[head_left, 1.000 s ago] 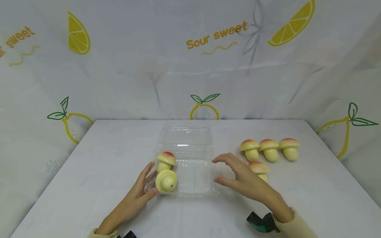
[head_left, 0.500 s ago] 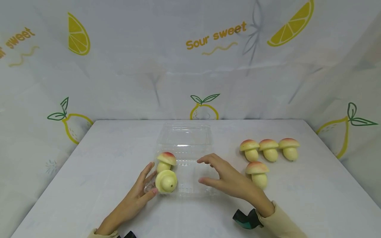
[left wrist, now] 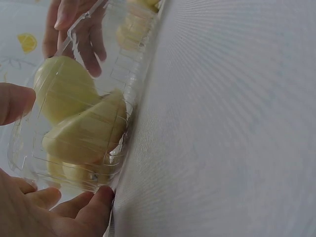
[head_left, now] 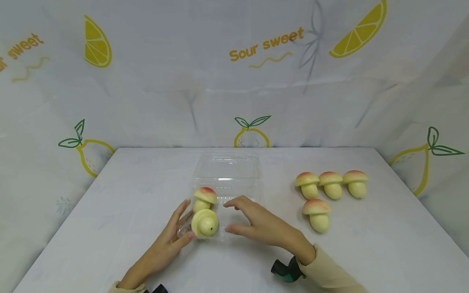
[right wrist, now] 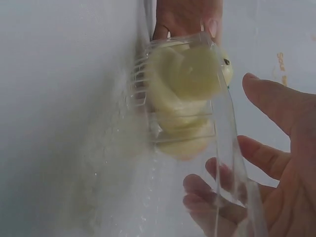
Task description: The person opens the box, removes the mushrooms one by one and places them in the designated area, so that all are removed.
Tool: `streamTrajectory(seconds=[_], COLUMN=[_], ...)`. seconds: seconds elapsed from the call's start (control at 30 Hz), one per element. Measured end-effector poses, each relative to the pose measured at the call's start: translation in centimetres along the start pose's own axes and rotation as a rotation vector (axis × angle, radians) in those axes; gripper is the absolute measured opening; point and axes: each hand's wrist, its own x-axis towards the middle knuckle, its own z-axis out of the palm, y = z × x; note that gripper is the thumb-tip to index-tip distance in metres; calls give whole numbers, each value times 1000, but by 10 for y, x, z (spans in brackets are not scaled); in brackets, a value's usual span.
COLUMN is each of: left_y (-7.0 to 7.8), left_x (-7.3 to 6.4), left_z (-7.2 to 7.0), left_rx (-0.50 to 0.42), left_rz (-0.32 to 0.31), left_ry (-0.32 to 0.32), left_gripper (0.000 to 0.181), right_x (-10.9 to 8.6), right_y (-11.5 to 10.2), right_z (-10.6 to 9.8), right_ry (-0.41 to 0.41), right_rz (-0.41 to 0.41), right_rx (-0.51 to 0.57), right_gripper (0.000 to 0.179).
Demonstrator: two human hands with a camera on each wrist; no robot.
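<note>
A clear plastic clamshell container point(head_left: 226, 200) lies with its lid point(head_left: 231, 167) folded back. Along its left side are two toy mushrooms: the rear mushroom point(head_left: 206, 195) shows a red-topped cap, and the front mushroom point(head_left: 204, 224) has its pale stem facing up. My left hand point(head_left: 169, 241) touches the container's left end, thumb at the front corner and fingers along the side. Over the container's right half, my right hand point(head_left: 261, 221) hovers with thumb and fingers spread, nothing between them. In the left wrist view, mushrooms point(left wrist: 66, 89) show through the clear wall.
Right of the container lie more toy mushrooms: three in a back row, left mushroom point(head_left: 307, 185), middle mushroom point(head_left: 331, 185) and right mushroom point(head_left: 356, 184), plus one nearer mushroom point(head_left: 318, 215). A lemon-print cloth point(head_left: 176, 101) hangs behind the white table point(head_left: 121, 203).
My right hand has moved left from beside the nearer loose mushroom to over the container, its fingers still spread. My left hand and the mushrooms have stayed put.
</note>
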Motion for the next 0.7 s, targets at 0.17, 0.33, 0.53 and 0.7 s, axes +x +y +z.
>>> streamTrajectory(seconds=[0.17,0.33,0.53,0.7], left_y=[0,0,0,1], left_x=[0,0,0,0], left_z=[0,0,0,0], left_rx=[-11,-20,-12,-10], left_rz=[-1,1,4,0], left_ry=[-1,-9,-13,-17], left_gripper=[80,79,79,78], right_x=[8,14,20,24], right_y=[-4,-6,-7,-9], right_z=[9,18,24,27], right_ry=[-21,-28,-33,-57], right_rz=[-27,-50,-54,-42], right_rx=[3,1,-33,-61], right_gripper=[53,54,55,57])
